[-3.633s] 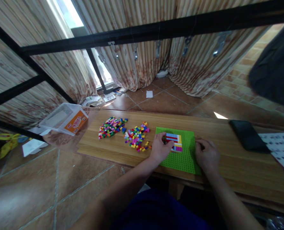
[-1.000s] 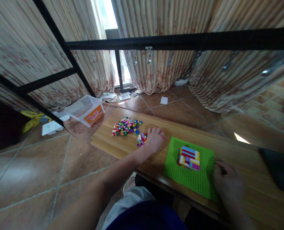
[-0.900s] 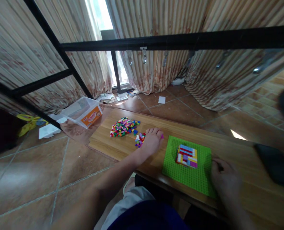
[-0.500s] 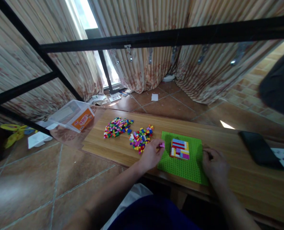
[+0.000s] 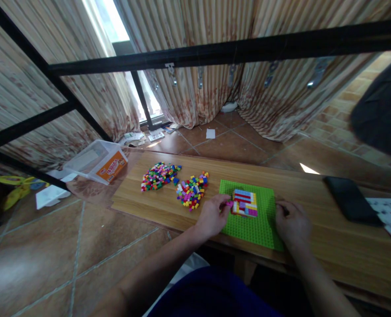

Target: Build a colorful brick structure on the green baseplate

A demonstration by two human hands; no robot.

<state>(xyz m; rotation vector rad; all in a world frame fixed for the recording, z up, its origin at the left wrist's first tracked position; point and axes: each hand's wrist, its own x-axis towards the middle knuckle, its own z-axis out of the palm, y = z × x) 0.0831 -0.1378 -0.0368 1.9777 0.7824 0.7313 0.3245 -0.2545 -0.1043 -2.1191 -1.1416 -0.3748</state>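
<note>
A pinkish-purple toy brick is pinched between the fingertips of my left hand, right by the left side of a low block of built bricks. Red, white, yellow, light blue and purple pieces make up the top of that block. It sits on a green studded baseplate. At the plate's right edge, my right hand is closed with thumb and finger on the rim; its other fingers curl under and are partly hidden.
Two piles of loose bricks, a nearer one and a farther one, lie on the wooden table. A dark phone-like slab and a printed sheet are at the right. Beyond the left end stands a clear plastic box.
My left hand has moved right with the brick, from the plate's left edge to the side of the built block. The right hand stays at the plate's edge. The view has shifted slightly.
</note>
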